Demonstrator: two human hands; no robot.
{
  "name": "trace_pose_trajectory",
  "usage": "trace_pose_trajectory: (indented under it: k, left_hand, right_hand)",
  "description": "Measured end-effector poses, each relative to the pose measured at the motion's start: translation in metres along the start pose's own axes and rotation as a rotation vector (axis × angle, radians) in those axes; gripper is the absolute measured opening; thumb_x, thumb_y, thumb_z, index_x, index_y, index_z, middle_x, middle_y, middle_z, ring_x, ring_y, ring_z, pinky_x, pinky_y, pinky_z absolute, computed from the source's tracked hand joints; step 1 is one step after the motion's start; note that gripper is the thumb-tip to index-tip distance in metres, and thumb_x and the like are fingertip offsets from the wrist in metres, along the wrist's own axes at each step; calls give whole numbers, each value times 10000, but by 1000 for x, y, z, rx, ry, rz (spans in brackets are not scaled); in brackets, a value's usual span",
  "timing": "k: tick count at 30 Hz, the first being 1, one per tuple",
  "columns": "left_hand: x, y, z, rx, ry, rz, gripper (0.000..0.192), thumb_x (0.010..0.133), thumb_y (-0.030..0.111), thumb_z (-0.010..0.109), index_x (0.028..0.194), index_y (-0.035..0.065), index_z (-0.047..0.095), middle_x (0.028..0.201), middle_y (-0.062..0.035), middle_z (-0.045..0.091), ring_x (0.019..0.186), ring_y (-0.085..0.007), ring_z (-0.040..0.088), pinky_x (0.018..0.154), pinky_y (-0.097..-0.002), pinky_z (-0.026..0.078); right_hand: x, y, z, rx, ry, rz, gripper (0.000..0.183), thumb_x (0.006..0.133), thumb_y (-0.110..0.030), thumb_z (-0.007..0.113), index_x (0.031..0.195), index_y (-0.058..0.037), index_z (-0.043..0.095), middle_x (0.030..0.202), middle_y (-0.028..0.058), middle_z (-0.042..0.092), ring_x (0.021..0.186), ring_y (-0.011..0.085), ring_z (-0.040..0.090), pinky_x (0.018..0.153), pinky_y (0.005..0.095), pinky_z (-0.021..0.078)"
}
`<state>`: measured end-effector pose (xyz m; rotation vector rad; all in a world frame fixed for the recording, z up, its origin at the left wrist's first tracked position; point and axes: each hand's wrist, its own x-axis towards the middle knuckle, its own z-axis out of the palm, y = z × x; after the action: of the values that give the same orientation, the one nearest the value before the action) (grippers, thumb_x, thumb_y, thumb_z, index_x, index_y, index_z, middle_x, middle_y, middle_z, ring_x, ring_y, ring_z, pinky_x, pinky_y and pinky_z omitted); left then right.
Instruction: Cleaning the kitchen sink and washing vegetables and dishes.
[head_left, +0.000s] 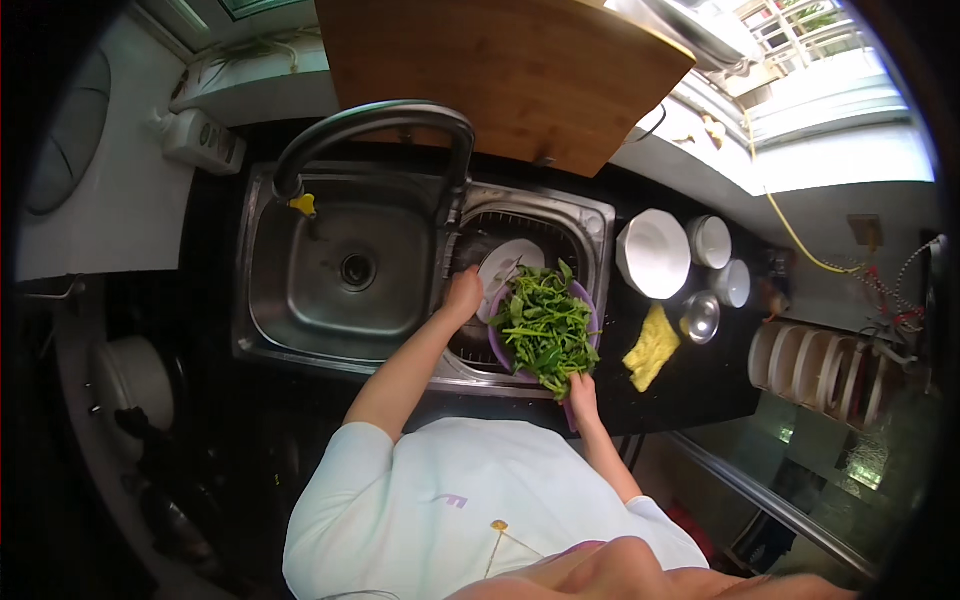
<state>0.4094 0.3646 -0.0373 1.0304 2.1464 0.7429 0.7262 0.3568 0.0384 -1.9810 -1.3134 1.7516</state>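
Cut leafy greens (546, 322) fill a purple plastic basket (495, 341) over the right basin of the steel double sink. My right hand (583, 390) is at the basket's near side, closed around its purple handle, with some stems by the fingers. Left of the basket, my left hand (465, 291) grips the rim of a white plate (495, 270) that lies in a dark wire rack (480, 232) in the same basin. The basket covers part of the plate. A black arched faucet (375, 112) reaches over the left basin (345, 300), where a drain shows.
Right of the sink stand a white bowl (654, 253), smaller bowls (709, 241), a metal bowl (702, 318) and a yellow cloth (651, 349). A wooden board (495, 75) stands behind the sink. A white bottle (202, 141) is at the left, a plate-like rack (814, 367) at the far right.
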Motion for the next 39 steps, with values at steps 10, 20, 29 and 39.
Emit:
trace_pose_trajectory:
  k: [10, 20, 29, 39]
  left_hand:
    - [9, 22, -13, 87, 48, -102, 199, 829, 68, 567, 1004, -24, 594, 953, -254, 640, 900, -434, 624, 770, -497, 514]
    - [-34, 120, -119, 12, 532, 461, 203, 781, 20, 566, 979, 62, 589, 991, -116, 591, 972, -316, 540, 856, -416, 429]
    - [-11, 93, -104, 191, 369, 513, 314, 769, 25, 587, 1082, 38, 558, 1063, -145, 578, 1037, -333, 527, 963, -435, 402]
    - [-50, 82, -113, 224, 325, 525, 495, 788, 12, 581, 1273, 57, 487, 1339, -153, 458, 1261, -338, 420, 1053, -440, 348]
  right_hand:
    - [46, 10, 30, -109, -36, -20, 300, 922, -273, 476, 978, 7, 568, 719, 92, 594, 547, 179, 565, 450, 314, 464]
    - [61, 13, 36, -262, 12, -119, 393, 906, -351, 513, 889, 38, 567, 712, 181, 600, 614, 268, 608, 534, 380, 475]
    - [33, 24, 9, -283, 19, -341, 337, 850, -210, 628, 1110, 1, 584, 872, 180, 630, 861, 274, 644, 747, 354, 495]
    - [47, -20, -125, -878, 713, -638, 481, 844, -180, 603, 1315, -172, 509, 1360, 179, 421, 1243, 377, 378, 1038, 471, 326]
